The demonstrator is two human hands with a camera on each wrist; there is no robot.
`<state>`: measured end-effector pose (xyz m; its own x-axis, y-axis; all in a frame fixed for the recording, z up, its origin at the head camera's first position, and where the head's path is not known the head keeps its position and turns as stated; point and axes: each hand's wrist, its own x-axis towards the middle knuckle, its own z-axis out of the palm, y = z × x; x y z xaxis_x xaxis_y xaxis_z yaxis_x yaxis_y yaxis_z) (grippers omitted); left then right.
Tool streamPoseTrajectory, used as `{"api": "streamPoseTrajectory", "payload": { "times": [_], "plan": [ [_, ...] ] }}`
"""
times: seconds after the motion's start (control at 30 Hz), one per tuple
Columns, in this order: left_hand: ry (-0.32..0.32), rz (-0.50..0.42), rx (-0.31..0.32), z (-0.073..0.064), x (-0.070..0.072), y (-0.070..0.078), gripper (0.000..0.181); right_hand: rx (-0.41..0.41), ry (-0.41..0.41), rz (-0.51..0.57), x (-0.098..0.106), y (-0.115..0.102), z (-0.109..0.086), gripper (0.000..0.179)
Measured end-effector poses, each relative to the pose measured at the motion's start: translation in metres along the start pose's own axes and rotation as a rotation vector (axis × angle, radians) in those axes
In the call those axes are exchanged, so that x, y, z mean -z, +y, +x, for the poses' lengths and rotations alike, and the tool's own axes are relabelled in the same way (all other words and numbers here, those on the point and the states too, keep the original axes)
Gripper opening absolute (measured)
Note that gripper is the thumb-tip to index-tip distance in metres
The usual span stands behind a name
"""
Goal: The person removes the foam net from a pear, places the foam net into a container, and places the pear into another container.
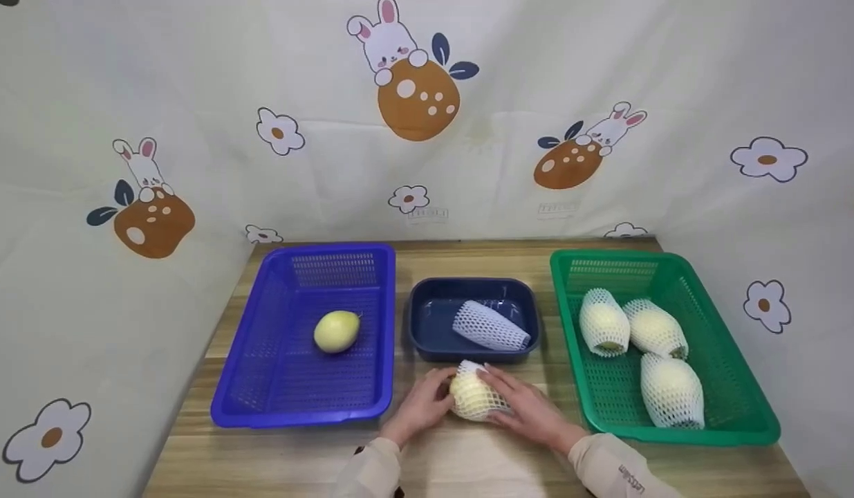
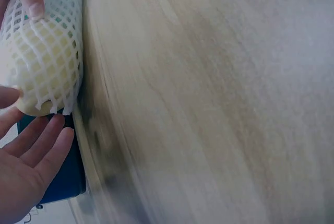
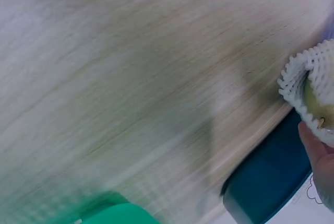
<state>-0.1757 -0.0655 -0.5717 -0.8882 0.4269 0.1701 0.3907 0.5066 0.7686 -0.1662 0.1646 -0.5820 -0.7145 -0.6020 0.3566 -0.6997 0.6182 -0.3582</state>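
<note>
Nearest, at the lower edge of the frame: pale sleeves reaching in over a wood-grain table. Lower centre, a yellow fruit in a white foam net, directly between the two hands and touching both; a strip of bare skin shows past the net on the left hand's side. Left hand at the fruit's left end, thumb against it, other fingers fairly straight and a little spread by the net's edge. Right hand on the fruit's right side, fingers along the far face and thumb on the near, gripping fruit and net together. Just beyond the hands, centre, a dark blue tray with loose foam netting lying aslant in its right half. Left of centre, a blue-violet basket, one bare yellow fruit inside, well apart from the left hand. On the right, a green basket with three netted fruits close together. Farthest, filling the upper frame, a pale cloth printed with rabbits and flowers.
</note>
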Motion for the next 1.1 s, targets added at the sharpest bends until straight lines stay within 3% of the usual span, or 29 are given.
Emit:
{"api": "streamPoseTrajectory", "payload": {
  "times": [0.17, 0.27, 0.53, 0.7, 1.1],
  "plan": [
    [-0.034, 0.043, -0.068, 0.002, 0.001, 0.001, 0.047, 0.073, 0.084, 0.046, 0.0, 0.004, 0.0, 0.057],
    [-0.057, 0.057, -0.059, 0.003, 0.0, 0.003, 0.052, 0.078, 0.092, 0.066, 0.0, 0.005, 0.0, 0.055],
    [-0.109, 0.08, 0.024, 0.007, -0.004, 0.007, 0.066, -0.016, -0.052, 0.042, 0.0, -0.001, 0.001, 0.074],
    [-0.136, 0.098, 0.041, 0.008, -0.007, 0.007, 0.072, -0.048, -0.077, 0.041, -0.001, -0.003, 0.004, 0.073],
    [-0.128, 0.106, -0.012, 0.01, -0.008, 0.006, 0.07, 0.045, 0.048, 0.04, -0.001, 0.002, 0.001, 0.065]
  ]
}}
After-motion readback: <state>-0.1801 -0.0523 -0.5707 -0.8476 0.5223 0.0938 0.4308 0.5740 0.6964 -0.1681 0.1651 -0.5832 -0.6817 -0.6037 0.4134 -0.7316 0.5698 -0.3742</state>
